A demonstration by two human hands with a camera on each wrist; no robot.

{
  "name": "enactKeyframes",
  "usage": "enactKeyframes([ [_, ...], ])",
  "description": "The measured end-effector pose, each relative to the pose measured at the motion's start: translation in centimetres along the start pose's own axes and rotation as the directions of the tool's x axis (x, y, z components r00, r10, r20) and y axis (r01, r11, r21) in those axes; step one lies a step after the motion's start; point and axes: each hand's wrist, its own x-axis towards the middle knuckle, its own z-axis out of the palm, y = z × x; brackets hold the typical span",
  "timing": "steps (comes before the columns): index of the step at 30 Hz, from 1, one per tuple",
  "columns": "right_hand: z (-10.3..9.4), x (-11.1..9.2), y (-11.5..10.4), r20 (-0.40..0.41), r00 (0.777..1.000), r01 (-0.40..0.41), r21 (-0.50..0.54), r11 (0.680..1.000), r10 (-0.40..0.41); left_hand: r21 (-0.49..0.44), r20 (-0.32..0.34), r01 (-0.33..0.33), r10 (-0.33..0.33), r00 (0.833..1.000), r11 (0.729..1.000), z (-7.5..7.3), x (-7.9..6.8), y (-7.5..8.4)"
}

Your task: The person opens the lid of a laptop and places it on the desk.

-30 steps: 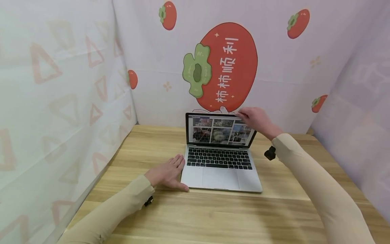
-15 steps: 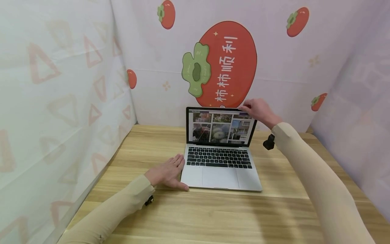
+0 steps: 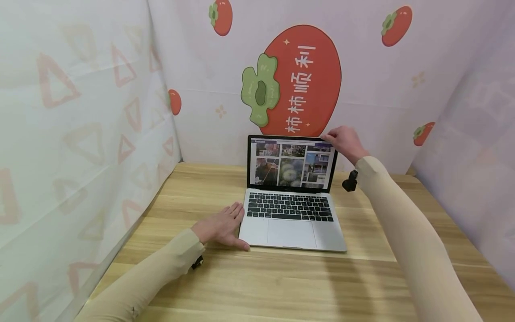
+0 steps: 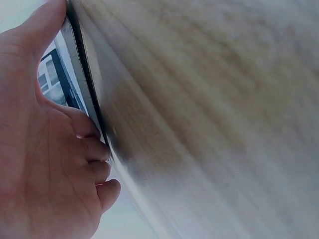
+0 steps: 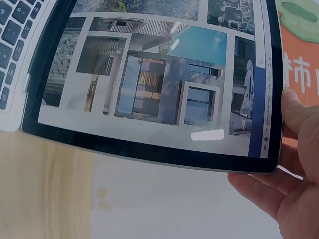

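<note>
A silver laptop [image 3: 293, 233] sits on the table with its lid raised and its lit screen [image 3: 291, 163] showing a grid of pictures. My right hand [image 3: 347, 142] pinches the lid's top right corner; in the right wrist view, the thumb of this hand [image 5: 299, 164] lies near the corner and fingers show behind the lid. Against the base's left side rests my left hand [image 3: 221, 227], fingers extended and thumb by the front left corner. In the left wrist view, that hand [image 4: 50, 159] touches the laptop's thin edge.
The wooden table [image 3: 277, 286] extends around the laptop. Behind it hangs a pale cloth backdrop [image 3: 209, 129] printed with a large red persimmon [image 3: 318, 89]. Another patterned cloth [image 3: 88, 147] borders the left side, and a plain pale one [image 3: 474, 147] the right.
The laptop's lid has tilted further back, its top edge rising in the head view. My right hand has moved up with the corner. The left hand stays where it was.
</note>
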Motion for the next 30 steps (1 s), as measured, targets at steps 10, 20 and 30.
enactKeyframes([
  [10,1.8,0.4,1.0,-0.096,0.992,-0.073,0.059,0.996,0.078,-0.022,0.031,0.005,-0.004,1.0,1.0,-0.5,0.0,0.4],
  [20,2.5,0.1,1.2,-0.034,0.998,0.043,-0.064,0.997,-0.045,-0.024,0.021,0.011,-0.01,1.0,1.0,-0.6,-0.1,0.4],
  [30,2.2,-1.2,1.2,-0.006,0.99,0.14,-0.114,0.984,-0.141,-0.046,0.027,0.036,-0.035,0.999,0.998,-0.4,0.1,0.2],
])
